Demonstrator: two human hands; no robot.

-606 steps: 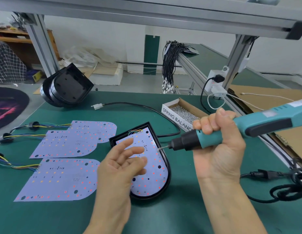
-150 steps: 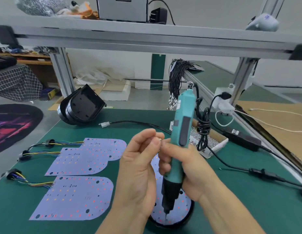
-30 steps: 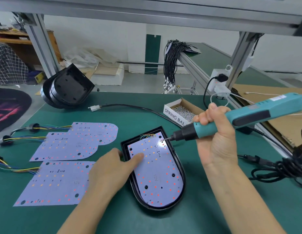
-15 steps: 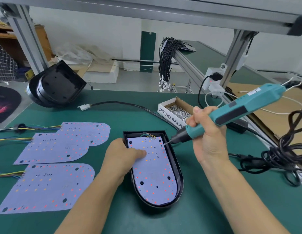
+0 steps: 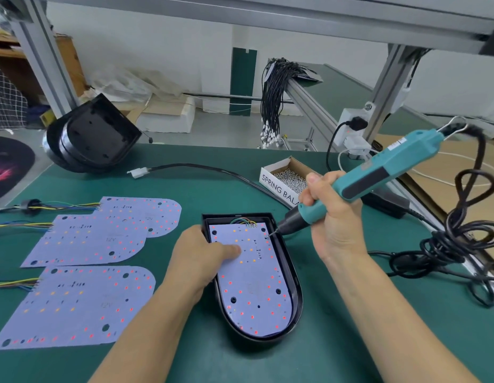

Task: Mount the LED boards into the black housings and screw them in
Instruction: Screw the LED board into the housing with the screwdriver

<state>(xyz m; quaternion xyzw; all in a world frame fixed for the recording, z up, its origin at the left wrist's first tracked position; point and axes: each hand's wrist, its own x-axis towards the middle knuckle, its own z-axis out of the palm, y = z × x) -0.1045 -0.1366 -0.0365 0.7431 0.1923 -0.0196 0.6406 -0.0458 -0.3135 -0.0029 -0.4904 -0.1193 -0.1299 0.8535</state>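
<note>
Green matting covers the worktop, and at the left of the frame three loose LED boards lie flat with their coloured wires trailing off the left edge, waiting their turn. At upper left a stack of empty black housings leans at the worktop's far edge.

In the middle, the left hand lies over the left wall of the black housing, fingers extended flat and pressing down the LED board seated inside. Half a second ago this housing sat slightly skewed; now it lies squarer to the viewer, with the hand in much the same place on it.

To the right, the right hand is wrapped around the teal electric screwdriver, held aslant. Its bit has come down from just outside the housing's upper right wall to the board's upper right corner hole, probably with a screw on the tip, though that is too small to tell. This screw looks about to be driven. The box of screws sits just behind.
</note>
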